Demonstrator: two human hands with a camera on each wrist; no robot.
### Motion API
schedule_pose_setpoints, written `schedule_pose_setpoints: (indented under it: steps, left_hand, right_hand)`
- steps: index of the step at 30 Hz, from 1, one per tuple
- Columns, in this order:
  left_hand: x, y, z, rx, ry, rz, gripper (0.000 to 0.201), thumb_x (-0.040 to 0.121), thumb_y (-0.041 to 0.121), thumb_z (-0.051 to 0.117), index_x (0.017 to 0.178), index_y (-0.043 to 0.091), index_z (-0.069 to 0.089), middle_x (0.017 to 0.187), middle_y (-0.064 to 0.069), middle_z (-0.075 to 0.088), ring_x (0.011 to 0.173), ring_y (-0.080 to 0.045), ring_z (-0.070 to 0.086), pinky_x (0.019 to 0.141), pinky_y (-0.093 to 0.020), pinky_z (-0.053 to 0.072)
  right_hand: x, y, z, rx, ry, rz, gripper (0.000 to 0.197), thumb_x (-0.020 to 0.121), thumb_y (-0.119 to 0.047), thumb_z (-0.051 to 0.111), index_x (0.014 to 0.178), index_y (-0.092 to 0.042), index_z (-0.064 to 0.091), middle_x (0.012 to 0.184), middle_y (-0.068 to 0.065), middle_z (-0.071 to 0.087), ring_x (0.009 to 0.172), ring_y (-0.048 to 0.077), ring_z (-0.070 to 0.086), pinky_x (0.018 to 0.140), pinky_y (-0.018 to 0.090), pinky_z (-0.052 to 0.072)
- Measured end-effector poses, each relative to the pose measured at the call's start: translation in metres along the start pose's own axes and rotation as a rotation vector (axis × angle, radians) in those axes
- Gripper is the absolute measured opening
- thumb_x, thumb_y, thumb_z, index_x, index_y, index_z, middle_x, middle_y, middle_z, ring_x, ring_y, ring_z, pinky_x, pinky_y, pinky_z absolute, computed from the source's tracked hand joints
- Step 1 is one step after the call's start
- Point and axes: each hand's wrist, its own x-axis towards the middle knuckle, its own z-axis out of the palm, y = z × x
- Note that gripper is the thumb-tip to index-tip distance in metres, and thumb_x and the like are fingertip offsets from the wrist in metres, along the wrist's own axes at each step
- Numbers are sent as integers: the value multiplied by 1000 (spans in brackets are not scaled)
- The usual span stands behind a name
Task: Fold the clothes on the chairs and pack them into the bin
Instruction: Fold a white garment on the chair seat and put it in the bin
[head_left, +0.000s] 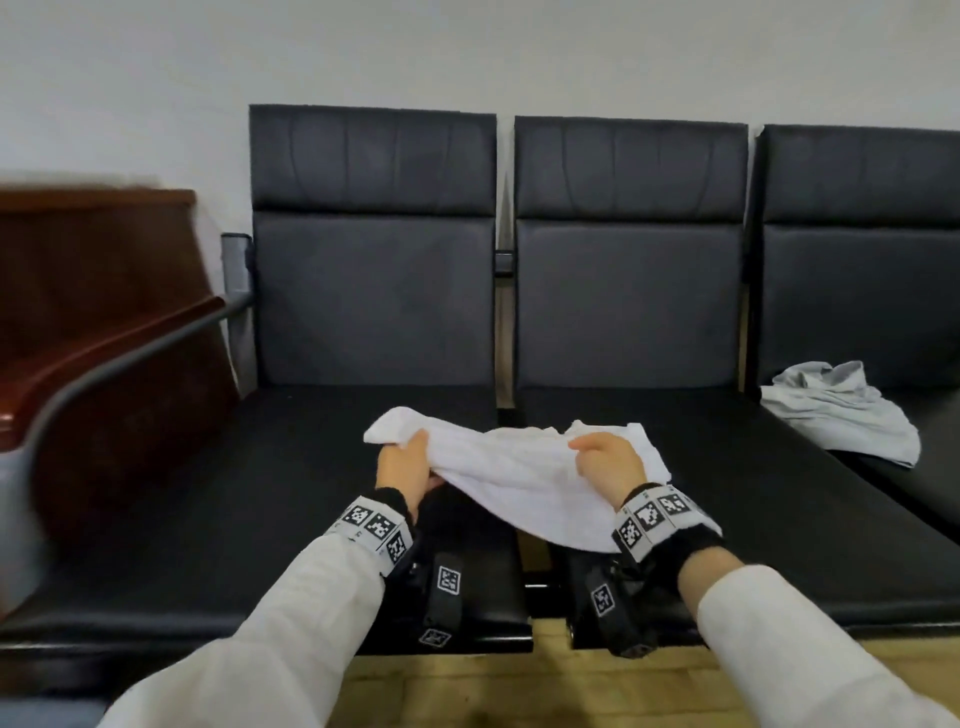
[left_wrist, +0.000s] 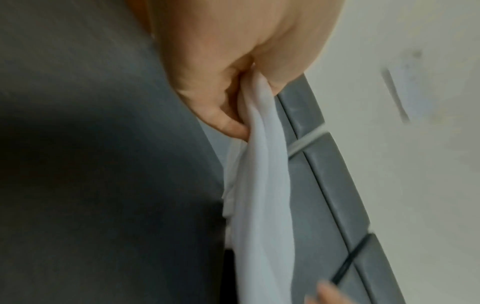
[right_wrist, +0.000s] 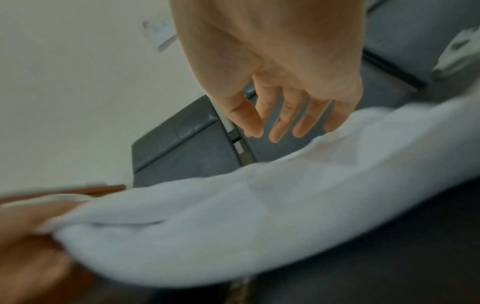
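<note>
A white garment (head_left: 519, 467) is stretched over the gap between the left and middle black chair seats (head_left: 260, 493). My left hand (head_left: 405, 462) grips its left end, with the cloth (left_wrist: 262, 185) bunched between thumb and fingers of that hand (left_wrist: 215, 98). My right hand (head_left: 605, 457) is over the right part of the garment; in the right wrist view its fingers (right_wrist: 285, 115) are straight and spread just above the white cloth (right_wrist: 233, 216), holding nothing. A crumpled light grey garment (head_left: 841, 410) lies on the right chair.
Three black padded chairs stand in a row against a white wall. Dark red wooden furniture (head_left: 104, 312) stands at the left, with a blurred grey curved rim (head_left: 104, 364) in front of it. Wood flooring (head_left: 519, 680) shows below the seats.
</note>
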Motion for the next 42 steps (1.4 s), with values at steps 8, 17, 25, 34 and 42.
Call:
schedule_pose_setpoints:
  steps: [8, 17, 25, 34, 42]
  left_hand:
    - [24, 3, -111, -18, 351, -122, 44, 85, 22, 63, 123, 4, 55, 114, -16, 62, 98, -32, 61, 86, -39, 52]
    - [27, 19, -157, -339, 311, -116, 10, 85, 4, 53, 90, 10, 59, 91, -13, 62, 80, -12, 62, 74, -25, 50]
    - [32, 15, -201, -100, 410, 23, 26, 89, 10, 61, 112, 0, 57, 103, -14, 61, 82, -21, 60, 66, -30, 52]
    - [35, 22, -208, -170, 492, -85, 52, 86, 41, 59, 127, 9, 53, 113, -13, 64, 103, -28, 63, 88, -42, 53]
    - [31, 18, -213, -65, 552, -54, 38, 84, 4, 42, 121, 4, 51, 116, -18, 59, 105, -33, 59, 97, -46, 47]
  right_hand:
    - [20, 26, 5, -384, -179, 104, 65, 66, -30, 78, 123, -8, 56, 122, 9, 58, 101, 22, 56, 81, 28, 44]
    - [5, -11, 49, -514, -444, -120, 22, 81, -21, 71, 102, -13, 71, 97, -3, 61, 102, 16, 58, 76, 19, 45]
    - [21, -29, 57, 218, -30, -131, 3, 94, -20, 55, 96, -20, 57, 100, 5, 65, 91, 21, 65, 84, 39, 54]
    - [4, -35, 87, -154, -460, 282, 40, 79, -47, 71, 79, -10, 55, 73, 5, 54, 55, 15, 53, 52, 23, 47]
    - [14, -35, 86, 386, -361, 201, 35, 85, -24, 63, 111, 0, 62, 90, 12, 66, 81, 29, 59, 72, 34, 47]
